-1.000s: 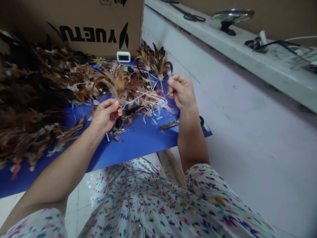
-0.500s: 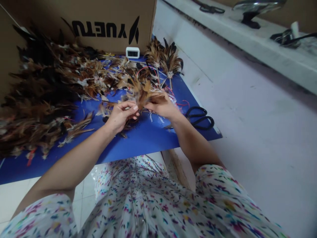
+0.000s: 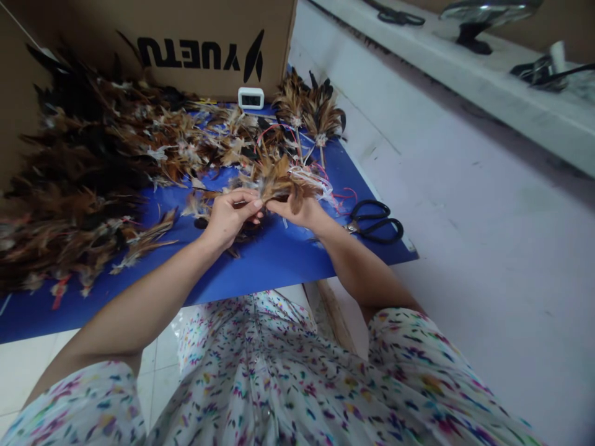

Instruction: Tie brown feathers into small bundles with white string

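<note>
Between my hands is a small bunch of brown feathers (image 3: 277, 178), fanned out above the fingertips. My left hand (image 3: 232, 217) pinches its base between thumb and fingers. From the other side my right hand (image 3: 300, 210) closes on the same base, with some feathers draped over its fingers. Loose feathers (image 3: 199, 204) lie on the blue tabletop (image 3: 279, 260) beside and under my left hand. Just right of my right wrist rest black-handled scissors (image 3: 374, 222), their blades partly hidden behind the forearm. White and red strings (image 3: 320, 179) lie behind my right hand.
A large heap of feathers (image 3: 88, 167) covers the table's left and back. Two feather bundles on sticks (image 3: 320, 118) lie at the back right. A small white digital clock (image 3: 251, 98) stands before a cardboard box (image 3: 199, 25). A pale wall (image 3: 441, 186) borders the right side.
The feathers in my hands have fanned out further to the right, over my right hand. My right hand has shifted slightly down and left, and more of the scissors shows.
</note>
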Motion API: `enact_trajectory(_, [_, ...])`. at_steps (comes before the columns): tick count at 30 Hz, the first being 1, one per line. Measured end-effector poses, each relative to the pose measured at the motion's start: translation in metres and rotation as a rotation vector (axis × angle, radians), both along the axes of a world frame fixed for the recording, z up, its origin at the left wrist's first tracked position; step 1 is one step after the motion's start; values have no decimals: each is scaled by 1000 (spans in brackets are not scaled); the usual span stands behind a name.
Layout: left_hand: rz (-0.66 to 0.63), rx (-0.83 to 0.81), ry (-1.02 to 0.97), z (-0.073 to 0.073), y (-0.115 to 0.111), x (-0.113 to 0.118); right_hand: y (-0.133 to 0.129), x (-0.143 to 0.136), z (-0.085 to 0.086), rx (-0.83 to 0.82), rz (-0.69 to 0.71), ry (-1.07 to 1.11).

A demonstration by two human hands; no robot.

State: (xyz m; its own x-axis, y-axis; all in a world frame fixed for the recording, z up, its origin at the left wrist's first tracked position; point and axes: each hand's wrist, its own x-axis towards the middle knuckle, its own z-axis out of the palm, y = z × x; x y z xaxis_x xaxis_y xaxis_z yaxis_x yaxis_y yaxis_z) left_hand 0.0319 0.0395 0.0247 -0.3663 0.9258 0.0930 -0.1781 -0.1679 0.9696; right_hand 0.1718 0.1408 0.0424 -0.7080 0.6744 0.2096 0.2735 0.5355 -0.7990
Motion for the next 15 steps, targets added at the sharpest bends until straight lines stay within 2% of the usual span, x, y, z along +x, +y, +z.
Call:
enact_trajectory(4, [16, 6, 8, 1, 0, -1, -4, -1, 4, 164, -51, -15])
enact_trajectory(10, [16, -5, -10, 4, 1, -3, -8, 1, 9, 103, -12, -3])
enact_trajectory(15, [44, 6, -28, 6, 1, -6, -4, 0, -5, -5, -9, 40])
